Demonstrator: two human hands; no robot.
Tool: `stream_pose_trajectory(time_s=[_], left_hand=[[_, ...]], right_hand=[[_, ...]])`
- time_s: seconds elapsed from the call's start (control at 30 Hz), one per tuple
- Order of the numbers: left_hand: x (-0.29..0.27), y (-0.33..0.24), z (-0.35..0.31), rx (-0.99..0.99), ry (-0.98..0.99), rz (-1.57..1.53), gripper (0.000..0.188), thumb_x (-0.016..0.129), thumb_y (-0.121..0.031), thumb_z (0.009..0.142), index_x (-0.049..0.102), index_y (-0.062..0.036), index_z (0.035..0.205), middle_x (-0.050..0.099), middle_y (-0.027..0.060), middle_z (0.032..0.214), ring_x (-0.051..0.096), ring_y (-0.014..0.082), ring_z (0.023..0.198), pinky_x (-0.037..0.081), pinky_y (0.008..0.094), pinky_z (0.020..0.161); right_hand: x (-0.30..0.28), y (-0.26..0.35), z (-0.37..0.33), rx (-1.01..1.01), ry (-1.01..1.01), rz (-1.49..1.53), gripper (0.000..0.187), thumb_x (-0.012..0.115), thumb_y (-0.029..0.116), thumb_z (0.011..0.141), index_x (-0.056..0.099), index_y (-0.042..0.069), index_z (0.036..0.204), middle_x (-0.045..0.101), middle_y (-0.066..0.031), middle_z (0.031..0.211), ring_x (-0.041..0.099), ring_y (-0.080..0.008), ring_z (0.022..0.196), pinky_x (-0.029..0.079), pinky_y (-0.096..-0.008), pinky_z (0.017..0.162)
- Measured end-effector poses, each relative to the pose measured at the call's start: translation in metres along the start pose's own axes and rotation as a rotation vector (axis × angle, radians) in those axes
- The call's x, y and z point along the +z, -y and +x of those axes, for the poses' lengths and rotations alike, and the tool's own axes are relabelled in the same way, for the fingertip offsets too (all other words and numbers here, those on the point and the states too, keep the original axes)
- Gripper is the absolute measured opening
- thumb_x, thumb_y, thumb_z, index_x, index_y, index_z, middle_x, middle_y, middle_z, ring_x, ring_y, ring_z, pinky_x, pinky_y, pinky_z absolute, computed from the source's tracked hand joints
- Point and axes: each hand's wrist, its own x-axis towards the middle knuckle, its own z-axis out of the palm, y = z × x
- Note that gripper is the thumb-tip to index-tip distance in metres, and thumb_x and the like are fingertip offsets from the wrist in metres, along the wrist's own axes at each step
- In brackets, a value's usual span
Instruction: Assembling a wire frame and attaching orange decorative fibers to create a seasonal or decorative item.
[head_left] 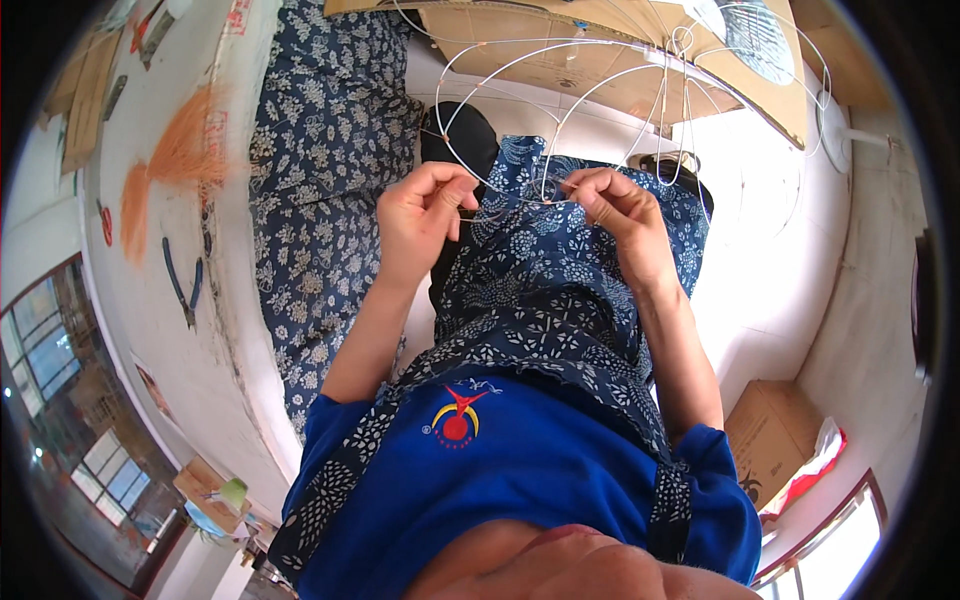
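A light frame of thin white wire (557,122), bent into large rounded loops with small wrapped joints, spreads out above my lap. My left hand (425,215) is closed in a pinch at the near, lower edge of a loop, thumb against forefinger. Opposite it, my right hand (625,215) pinches the same edge close to a joint. A short gap of wire and fine strands runs between the two hands. What exactly lies under the fingertips is too small to make out. Below them is the blue-and-white patterned apron (540,260) on my lap.
To the left, a table edge carries patterned blue cloth (320,200), an orange fibre bundle (185,150), blue-handled pliers (181,285) and a small red-handled tool (105,222). Ahead stands a cardboard box (590,85), close behind the wire loops. Another carton (770,435) sits at right.
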Motion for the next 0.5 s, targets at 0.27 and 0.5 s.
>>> stream_pose_trajectory(time_s=[0.27, 0.5], left_hand=[[0.021, 0.009, 0.016, 0.146, 0.096, -0.018, 0.006, 0.064, -0.004, 0.084, 0.065, 0.0001, 0.089, 0.061, 0.003, 0.083, 0.053, 0.0036, 0.066, 0.041, 0.0163, 0.057], [0.038, 0.014, 0.004, 0.044, 0.043, -0.202, 0.008, 0.064, -0.004, 0.084, 0.066, 0.0005, 0.09, 0.062, 0.006, 0.093, 0.057, 0.0095, 0.084, 0.045, 0.0222, 0.075]], right_hand=[[-0.003, -0.007, 0.007, 0.019, 0.079, 0.053, 0.009, 0.058, 0.009, 0.09, 0.062, 0.001, 0.091, 0.066, -0.0069, 0.085, 0.061, -0.0126, 0.086, 0.045, -0.0262, 0.085], [0.022, -0.015, 0.004, 0.06, 0.078, 0.123, 0.01, 0.059, 0.01, 0.09, 0.062, 0.001, 0.091, 0.066, -0.0057, 0.083, 0.062, -0.0118, 0.082, 0.047, -0.0251, 0.081]])
